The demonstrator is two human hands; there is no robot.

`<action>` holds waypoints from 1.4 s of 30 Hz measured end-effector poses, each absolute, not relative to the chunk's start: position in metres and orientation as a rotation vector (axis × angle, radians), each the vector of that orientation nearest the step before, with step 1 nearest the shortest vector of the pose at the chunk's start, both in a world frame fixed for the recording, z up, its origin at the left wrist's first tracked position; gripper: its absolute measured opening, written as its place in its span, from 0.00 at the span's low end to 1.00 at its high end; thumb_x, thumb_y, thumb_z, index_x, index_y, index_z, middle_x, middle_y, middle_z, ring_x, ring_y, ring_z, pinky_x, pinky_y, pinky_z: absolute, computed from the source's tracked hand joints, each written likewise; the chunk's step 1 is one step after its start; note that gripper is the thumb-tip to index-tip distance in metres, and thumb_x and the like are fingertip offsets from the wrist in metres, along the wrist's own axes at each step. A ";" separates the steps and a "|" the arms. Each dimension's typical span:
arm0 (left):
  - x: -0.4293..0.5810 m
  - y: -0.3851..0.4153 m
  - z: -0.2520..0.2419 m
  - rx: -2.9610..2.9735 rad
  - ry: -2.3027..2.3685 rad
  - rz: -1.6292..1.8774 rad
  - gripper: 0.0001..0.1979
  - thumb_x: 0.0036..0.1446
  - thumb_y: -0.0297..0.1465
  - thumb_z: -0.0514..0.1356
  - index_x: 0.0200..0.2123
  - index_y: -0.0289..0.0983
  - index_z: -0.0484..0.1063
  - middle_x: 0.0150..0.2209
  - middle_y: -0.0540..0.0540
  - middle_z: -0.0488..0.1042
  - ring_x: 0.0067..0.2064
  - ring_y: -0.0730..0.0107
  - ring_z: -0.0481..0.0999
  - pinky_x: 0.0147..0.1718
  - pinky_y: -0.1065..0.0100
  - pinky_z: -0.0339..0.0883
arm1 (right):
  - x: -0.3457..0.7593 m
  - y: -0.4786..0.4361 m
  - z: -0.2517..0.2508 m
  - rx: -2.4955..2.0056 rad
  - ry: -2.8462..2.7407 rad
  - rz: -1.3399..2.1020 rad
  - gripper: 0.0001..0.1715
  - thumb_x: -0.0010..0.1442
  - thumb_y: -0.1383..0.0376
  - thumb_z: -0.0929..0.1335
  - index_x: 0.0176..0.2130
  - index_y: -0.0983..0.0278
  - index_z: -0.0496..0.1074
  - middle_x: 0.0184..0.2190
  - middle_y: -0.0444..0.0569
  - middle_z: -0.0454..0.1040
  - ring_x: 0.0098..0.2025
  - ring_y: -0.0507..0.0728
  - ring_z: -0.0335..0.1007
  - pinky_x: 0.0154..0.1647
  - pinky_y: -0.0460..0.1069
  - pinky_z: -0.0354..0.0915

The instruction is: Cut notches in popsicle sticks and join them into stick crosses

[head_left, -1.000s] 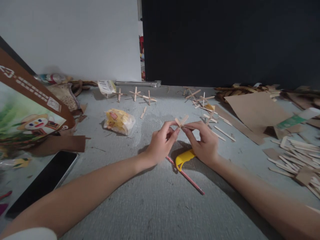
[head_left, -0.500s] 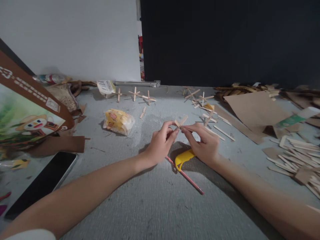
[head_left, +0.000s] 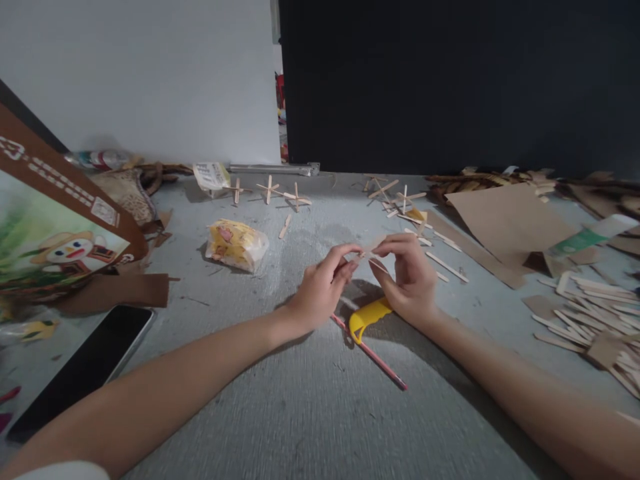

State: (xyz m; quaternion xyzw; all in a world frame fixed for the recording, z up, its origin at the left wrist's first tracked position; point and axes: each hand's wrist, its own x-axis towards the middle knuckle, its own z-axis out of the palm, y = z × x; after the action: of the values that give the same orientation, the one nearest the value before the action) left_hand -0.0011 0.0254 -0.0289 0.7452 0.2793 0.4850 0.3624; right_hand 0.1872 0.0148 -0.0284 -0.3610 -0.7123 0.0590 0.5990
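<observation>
My left hand (head_left: pixel 320 287) and my right hand (head_left: pixel 407 277) meet above the grey table, both pinching a small cross of wooden sticks (head_left: pixel 367 253) between thumbs and fingertips. The sticks are partly blurred and partly hidden by my fingers. Under my right hand lies a yellow cutter (head_left: pixel 367 317) across a red pencil (head_left: pixel 375 357).
Finished stick crosses (head_left: pixel 270 189) and loose sticks (head_left: pixel 410 203) lie at the back. A yellow packet (head_left: pixel 235 243) sits left of centre, a black phone (head_left: pixel 85 367) at the near left, a printed carton (head_left: pixel 55 227) beside it. Brown cardboard (head_left: pixel 505 223) and a pile of sticks (head_left: pixel 590 313) lie right.
My right hand has turned, its fingers now curled over the top of the stick cross, which tilted and dropped slightly. The left hand stays almost still.
</observation>
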 end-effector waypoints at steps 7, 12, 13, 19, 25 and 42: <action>-0.001 0.025 -0.031 1.815 0.599 1.199 0.16 0.75 0.42 0.56 0.59 0.42 0.67 0.27 0.55 0.68 0.25 0.74 0.69 0.26 0.72 0.63 | 0.188 0.014 -0.030 -0.826 -1.646 0.489 0.07 0.73 0.58 0.70 0.42 0.58 0.75 0.36 0.48 0.79 0.38 0.56 0.80 0.41 0.53 0.77; 0.004 0.025 -0.026 1.474 0.576 1.196 0.18 0.69 0.44 0.64 0.48 0.42 0.60 0.24 0.59 0.70 0.23 0.76 0.68 0.24 0.73 0.60 | 0.184 0.011 -0.030 -0.809 -1.543 0.538 0.06 0.71 0.59 0.72 0.42 0.59 0.76 0.35 0.47 0.81 0.35 0.55 0.81 0.37 0.51 0.79; 0.004 0.026 -0.024 1.418 0.569 1.182 0.19 0.67 0.45 0.66 0.45 0.42 0.60 0.24 0.58 0.71 0.23 0.76 0.69 0.24 0.73 0.61 | 0.184 0.011 -0.030 -0.817 -1.528 0.534 0.06 0.70 0.59 0.73 0.42 0.59 0.76 0.35 0.48 0.81 0.35 0.55 0.81 0.38 0.51 0.79; 0.005 0.033 -0.017 1.234 0.538 1.051 0.22 0.60 0.48 0.71 0.41 0.38 0.69 0.24 0.53 0.76 0.22 0.72 0.76 0.23 0.71 0.62 | 0.185 0.015 -0.033 -0.763 -1.491 0.545 0.04 0.68 0.61 0.75 0.41 0.59 0.79 0.38 0.49 0.83 0.38 0.56 0.82 0.41 0.53 0.81; 0.004 0.034 -0.016 1.200 0.489 0.959 0.21 0.58 0.48 0.72 0.36 0.36 0.74 0.23 0.52 0.74 0.21 0.74 0.73 0.21 0.71 0.62 | 0.185 0.017 -0.034 -0.742 -1.462 0.521 0.01 0.67 0.64 0.75 0.40 0.58 0.81 0.36 0.49 0.84 0.39 0.56 0.82 0.41 0.52 0.78; 0.002 0.037 -0.020 1.108 0.493 0.978 0.22 0.53 0.47 0.75 0.33 0.36 0.75 0.20 0.55 0.67 0.21 0.79 0.61 0.21 0.72 0.50 | 0.194 0.022 -0.031 -0.728 -1.607 0.567 0.03 0.66 0.63 0.76 0.38 0.59 0.81 0.37 0.50 0.84 0.38 0.57 0.82 0.38 0.52 0.77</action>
State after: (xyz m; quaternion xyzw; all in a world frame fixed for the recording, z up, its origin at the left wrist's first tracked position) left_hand 0.0022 0.0371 -0.0201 0.4996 0.2222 0.4412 0.7116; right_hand 0.1937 0.0225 -0.0315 -0.3140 -0.6935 0.2445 0.6005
